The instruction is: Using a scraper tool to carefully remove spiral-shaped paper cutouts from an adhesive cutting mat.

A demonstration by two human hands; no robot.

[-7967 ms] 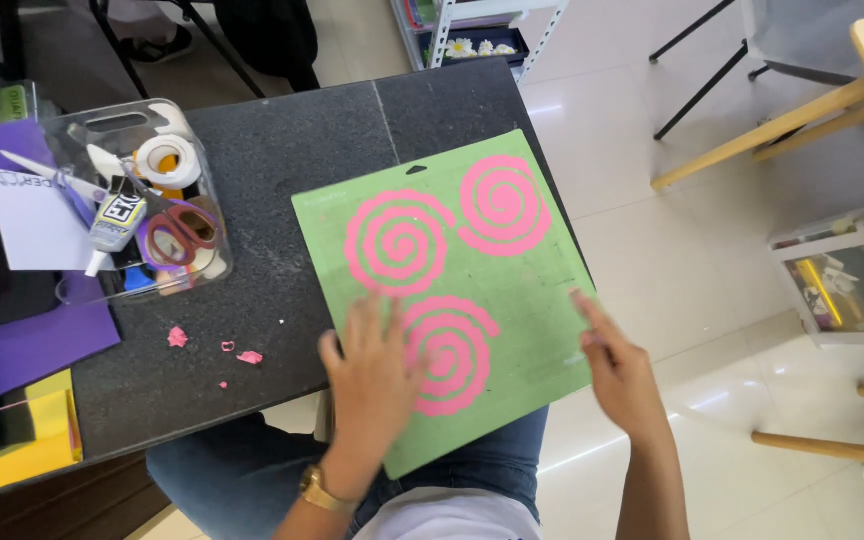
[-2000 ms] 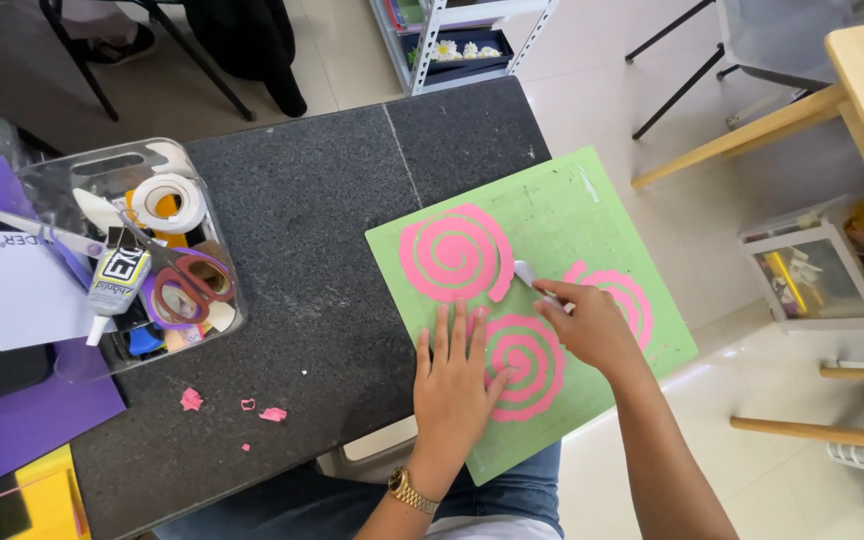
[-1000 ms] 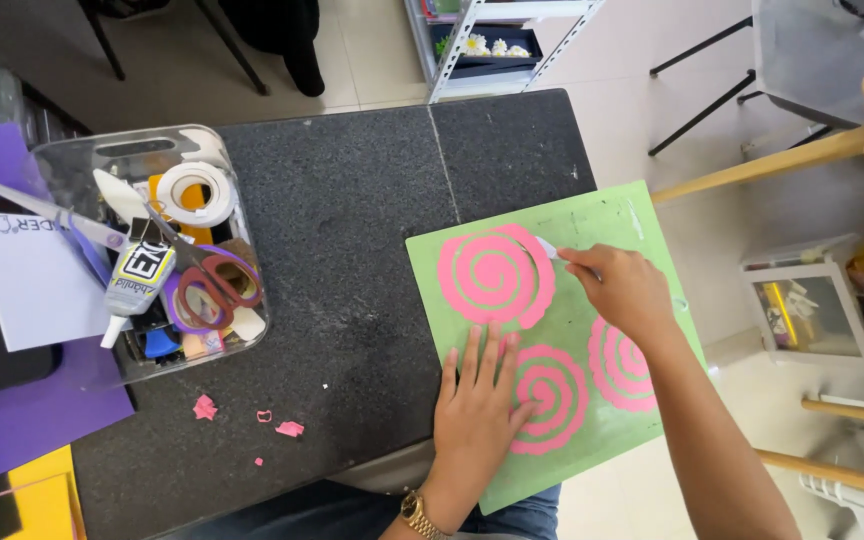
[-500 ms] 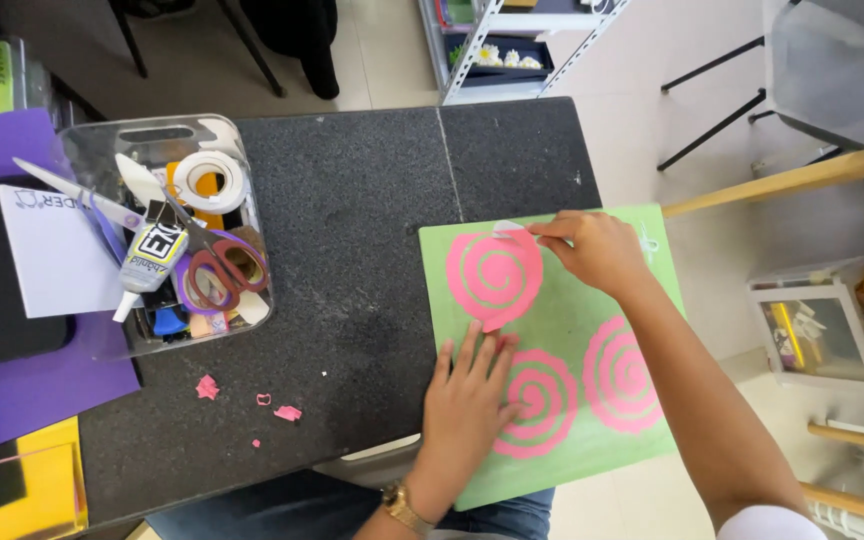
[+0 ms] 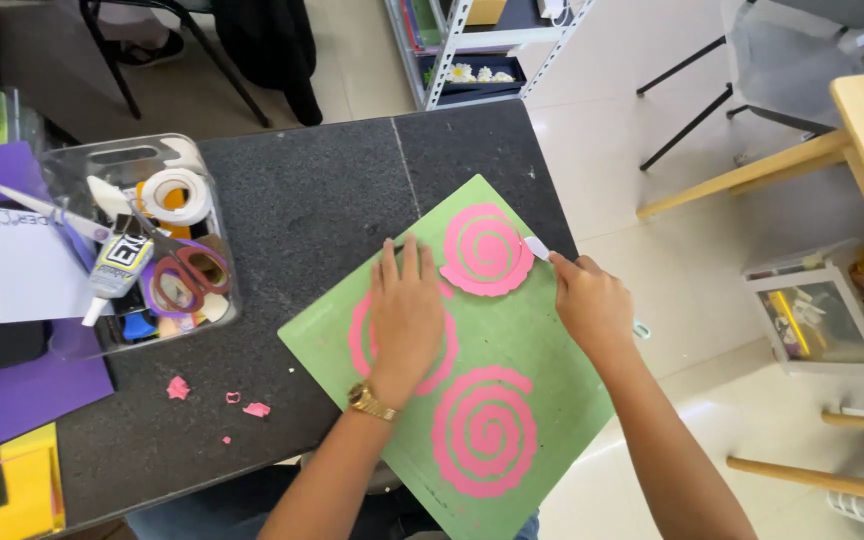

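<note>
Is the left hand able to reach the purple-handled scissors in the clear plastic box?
Probably yes: the left hand lies flat on the green mat, and bare black tabletop separates it from the scissors.

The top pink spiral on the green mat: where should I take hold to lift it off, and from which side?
Judging by its pose, take the top pink spiral at its outer scalloped edge on the right, coming from the right side. The right hand already holds a small white scraper against that edge, while the left hand lies flat on the green mat, steadying it. The spiral lies flat, so slide under rather than pinch.
</note>
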